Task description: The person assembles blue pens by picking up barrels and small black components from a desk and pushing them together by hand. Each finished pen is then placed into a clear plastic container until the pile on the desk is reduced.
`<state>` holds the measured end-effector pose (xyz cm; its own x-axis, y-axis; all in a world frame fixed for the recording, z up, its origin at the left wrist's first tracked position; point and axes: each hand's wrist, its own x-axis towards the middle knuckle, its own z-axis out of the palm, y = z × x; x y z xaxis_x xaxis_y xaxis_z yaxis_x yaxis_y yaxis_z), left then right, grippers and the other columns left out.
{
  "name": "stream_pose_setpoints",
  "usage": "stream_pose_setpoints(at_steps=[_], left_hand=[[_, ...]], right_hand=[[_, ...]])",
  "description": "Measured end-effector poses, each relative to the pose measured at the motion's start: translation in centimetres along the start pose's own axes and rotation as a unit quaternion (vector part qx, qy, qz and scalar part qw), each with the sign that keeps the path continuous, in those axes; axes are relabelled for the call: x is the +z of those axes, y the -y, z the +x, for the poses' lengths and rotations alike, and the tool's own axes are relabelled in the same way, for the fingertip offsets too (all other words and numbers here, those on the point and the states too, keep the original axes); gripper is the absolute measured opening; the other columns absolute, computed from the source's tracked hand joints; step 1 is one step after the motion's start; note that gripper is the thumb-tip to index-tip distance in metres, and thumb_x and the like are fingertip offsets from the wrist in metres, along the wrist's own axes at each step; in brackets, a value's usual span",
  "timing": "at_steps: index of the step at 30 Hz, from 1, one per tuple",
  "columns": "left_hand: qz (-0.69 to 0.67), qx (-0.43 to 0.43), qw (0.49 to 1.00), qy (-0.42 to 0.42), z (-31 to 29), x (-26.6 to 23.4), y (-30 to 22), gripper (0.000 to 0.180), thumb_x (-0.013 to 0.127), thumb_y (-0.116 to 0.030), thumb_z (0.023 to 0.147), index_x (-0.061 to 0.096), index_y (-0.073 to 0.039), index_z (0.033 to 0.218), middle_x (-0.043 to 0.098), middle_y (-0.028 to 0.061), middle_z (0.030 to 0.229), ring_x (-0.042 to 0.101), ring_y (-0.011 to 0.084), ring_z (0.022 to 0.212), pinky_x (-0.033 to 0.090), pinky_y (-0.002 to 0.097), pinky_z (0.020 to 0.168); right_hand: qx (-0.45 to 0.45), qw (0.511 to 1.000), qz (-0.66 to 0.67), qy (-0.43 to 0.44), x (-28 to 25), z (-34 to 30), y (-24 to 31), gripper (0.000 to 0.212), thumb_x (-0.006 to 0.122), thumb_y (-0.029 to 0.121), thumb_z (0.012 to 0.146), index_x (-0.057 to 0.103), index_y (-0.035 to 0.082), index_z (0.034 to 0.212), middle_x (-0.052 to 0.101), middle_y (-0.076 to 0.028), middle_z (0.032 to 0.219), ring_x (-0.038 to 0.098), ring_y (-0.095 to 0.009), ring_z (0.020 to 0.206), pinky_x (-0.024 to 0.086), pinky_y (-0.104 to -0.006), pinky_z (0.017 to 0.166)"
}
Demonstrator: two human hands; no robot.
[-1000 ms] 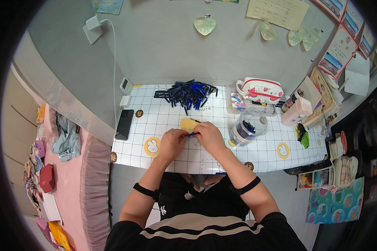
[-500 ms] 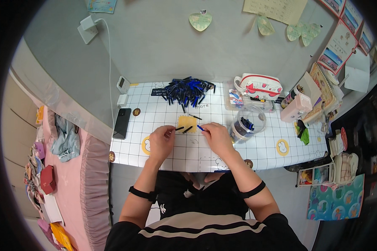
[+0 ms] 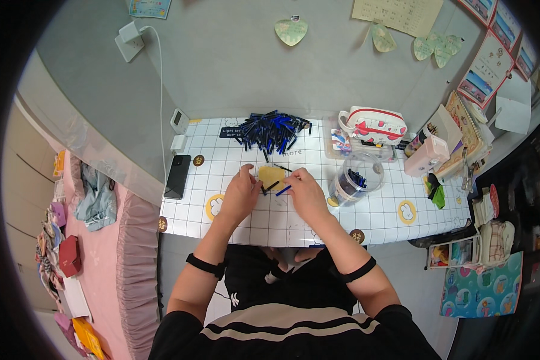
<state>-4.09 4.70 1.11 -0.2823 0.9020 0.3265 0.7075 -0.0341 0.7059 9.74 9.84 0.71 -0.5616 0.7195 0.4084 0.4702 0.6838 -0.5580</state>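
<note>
My left hand (image 3: 241,191) is beside the left edge of a yellow paper square (image 3: 272,175), its fingers spread apart. A short black stick, which looks like an ink cartridge (image 3: 263,191), lies close to its thumb. At the right edge, my right hand (image 3: 309,195) pinches the end of a blue ink cartridge (image 3: 283,191). Between the hands, another black cartridge slants across the paper's lower edge, and one more lies at its upper right. A heap of black and blue cartridges (image 3: 273,131) covers the table's far middle.
Right of my right hand stands a clear round tub (image 3: 359,180) holding several cartridges. Behind it are a white pencil case (image 3: 375,125) and a pink box (image 3: 426,155). A black phone (image 3: 177,177) lies at the left edge of the grid-patterned table (image 3: 372,225).
My left hand has let go of its black cartridge, which lies by the paper's lower left. The right hand has brought the blue cartridge leftward and nearer to me.
</note>
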Motion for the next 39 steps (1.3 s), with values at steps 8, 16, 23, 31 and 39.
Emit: stream_pose_setpoints(at_steps=[8, 16, 23, 31, 39], left_hand=[[0.119, -0.024, 0.991, 0.059, 0.3, 0.8, -1.4, 0.021, 0.056, -0.017, 0.064, 0.048, 0.001, 0.071, 0.049, 0.0118, 0.065, 0.048, 0.0244, 0.058, 0.038, 0.0305, 0.051], [0.106, 0.071, 0.992, 0.027, 0.6, 1.8, -1.0, 0.016, 0.058, -0.01, 0.059, 0.049, 0.0, 0.067, 0.049, 0.0121, 0.064, 0.049, 0.0253, 0.058, 0.039, 0.0311, 0.051], [0.081, 0.017, 0.992, 0.097, 0.5, 0.8, -1.0, 0.013, 0.056, -0.004, 0.058, 0.05, 0.001, 0.069, 0.05, 0.0137, 0.07, 0.049, 0.0276, 0.065, 0.04, 0.0325, 0.059], [0.05, 0.037, 0.994, 0.091, 0.0, 0.5, -1.1, 0.014, 0.056, 0.0, 0.057, 0.051, 0.001, 0.07, 0.05, 0.0131, 0.066, 0.05, 0.0255, 0.061, 0.041, 0.0284, 0.055], [0.037, 0.037, 0.995, 0.086, -0.3, 0.9, -1.3, 0.013, 0.055, 0.0, 0.058, 0.05, 0.002, 0.07, 0.049, 0.0132, 0.068, 0.05, 0.0252, 0.062, 0.041, 0.0292, 0.056]], right_hand=[[0.058, 0.998, -0.037, 0.018, -0.4, 0.1, 0.1, 0.013, 0.053, 0.004, 0.062, 0.051, 0.003, 0.075, 0.047, -0.009, 0.071, 0.048, -0.025, 0.066, 0.039, -0.0315, 0.057], [-0.031, 0.993, -0.096, -0.061, 0.7, 2.4, -0.6, 0.01, 0.049, 0.002, 0.062, 0.048, 0.001, 0.072, 0.046, -0.011, 0.073, 0.046, -0.025, 0.07, 0.04, -0.0312, 0.059], [0.004, 0.988, -0.149, 0.035, 0.3, 3.7, -0.7, 0.013, 0.049, 0.0, 0.059, 0.048, -0.001, 0.072, 0.047, -0.012, 0.074, 0.046, -0.024, 0.07, 0.041, -0.0277, 0.061], [0.055, 0.981, -0.17, 0.078, -1.1, 2.1, -0.5, 0.013, 0.045, -0.002, 0.061, 0.045, -0.001, 0.074, 0.044, -0.014, 0.077, 0.044, -0.026, 0.074, 0.039, -0.0299, 0.064], [0.038, 0.981, -0.136, 0.136, -3.0, -1.2, -0.4, 0.007, 0.045, 0.002, 0.067, 0.045, 0.002, 0.074, 0.043, -0.01, 0.077, 0.041, -0.026, 0.076, 0.036, -0.0312, 0.064]])
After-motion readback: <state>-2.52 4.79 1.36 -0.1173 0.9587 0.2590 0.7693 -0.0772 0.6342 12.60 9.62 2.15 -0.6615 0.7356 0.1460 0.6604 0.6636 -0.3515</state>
